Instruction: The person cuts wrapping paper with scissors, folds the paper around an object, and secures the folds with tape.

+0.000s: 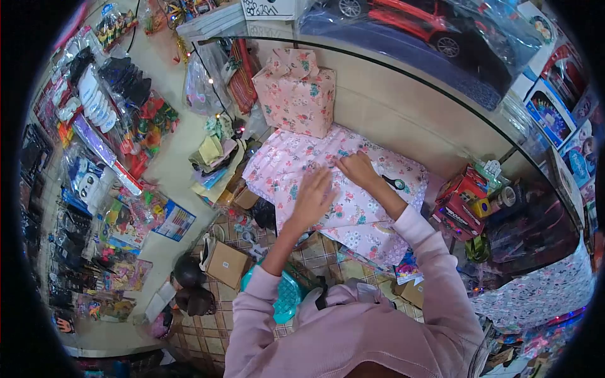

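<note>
Pink floral wrapping paper (353,211) is spread in front of me, with folds and overlapping layers. My left hand (314,194) lies on it with the fingers stretched out. Just to the right, my right hand (358,169) has its fingers bent together, tips down at the paper; whether something small is between them is hidden. Scissors with dark handles (394,183) rest on the paper beside my right wrist. Behind the sheet stands an upright package wrapped in peach floral paper (296,97), its top folded over.
A glass shelf edge (403,66) curves above, carrying a boxed red toy car (409,22). Red boxes (459,214) and tape rolls (506,196) stand at the right. Paper scraps (214,154) lie left of the sheet. A teal stool (287,296) and cardboard box (225,264) are below.
</note>
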Motion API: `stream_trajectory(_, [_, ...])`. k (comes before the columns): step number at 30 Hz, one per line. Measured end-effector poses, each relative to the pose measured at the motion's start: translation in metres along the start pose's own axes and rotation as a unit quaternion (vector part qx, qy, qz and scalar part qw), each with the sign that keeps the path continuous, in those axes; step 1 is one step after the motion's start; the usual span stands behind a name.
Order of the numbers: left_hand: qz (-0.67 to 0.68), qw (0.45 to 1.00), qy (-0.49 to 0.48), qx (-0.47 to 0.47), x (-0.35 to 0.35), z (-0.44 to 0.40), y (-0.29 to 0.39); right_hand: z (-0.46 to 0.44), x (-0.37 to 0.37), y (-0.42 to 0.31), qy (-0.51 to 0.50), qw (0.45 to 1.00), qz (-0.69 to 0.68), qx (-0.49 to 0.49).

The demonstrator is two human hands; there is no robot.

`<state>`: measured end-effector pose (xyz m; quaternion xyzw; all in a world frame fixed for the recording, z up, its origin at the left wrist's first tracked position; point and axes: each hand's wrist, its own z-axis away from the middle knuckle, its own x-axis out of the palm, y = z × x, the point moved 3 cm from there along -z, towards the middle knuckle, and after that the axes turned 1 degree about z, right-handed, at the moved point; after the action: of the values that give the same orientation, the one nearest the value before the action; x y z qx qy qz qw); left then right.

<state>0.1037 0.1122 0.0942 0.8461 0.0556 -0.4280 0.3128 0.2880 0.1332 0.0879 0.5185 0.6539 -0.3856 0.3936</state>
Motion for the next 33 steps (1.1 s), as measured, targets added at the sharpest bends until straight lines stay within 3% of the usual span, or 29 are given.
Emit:
stream_trajectory(4, [-0.042,0.999,0.015,0.006,0.036,0.011,-0.009,0.017,-0.026,-0.016,0.126,0.990,-0.065,-0.001])
stream_trajectory(5, [-0.039,0.999,0.014,0.007,0.036,0.010,-0.009,0.024,-0.043,-0.027,0.005,0.993,-0.119,0.016])
stream_trajectory(8, [-0.021,0.999,-0.047,-0.012,0.035,0.007,-0.016,0.057,-0.006,-0.039,-0.007,0.969,-0.246,0.025])
stream_trajectory(11, [0.009,0.998,-0.055,0.002,0.033,0.004,-0.024,0.074,-0.003,-0.042,0.009,0.989,-0.145,0.003])
stream_trajectory(14, [0.073,0.996,-0.050,0.001,0.033,0.003,-0.036,0.076,-0.001,-0.040,-0.019,0.989,-0.142,0.035])
stream_trajectory(23, [0.012,0.996,-0.027,-0.084,0.021,0.008,-0.050,0.078,-0.004,-0.037,-0.063,0.985,-0.100,0.128])
stream_trajectory(26, [-0.069,0.988,-0.021,-0.134,0.021,0.010,-0.046,0.080,-0.004,-0.036,-0.048,0.985,-0.085,0.141])
stream_trajectory(33, [-0.119,0.966,-0.096,-0.211,0.000,0.013,-0.059,0.081,0.000,-0.036,-0.048,0.985,-0.079,0.144])
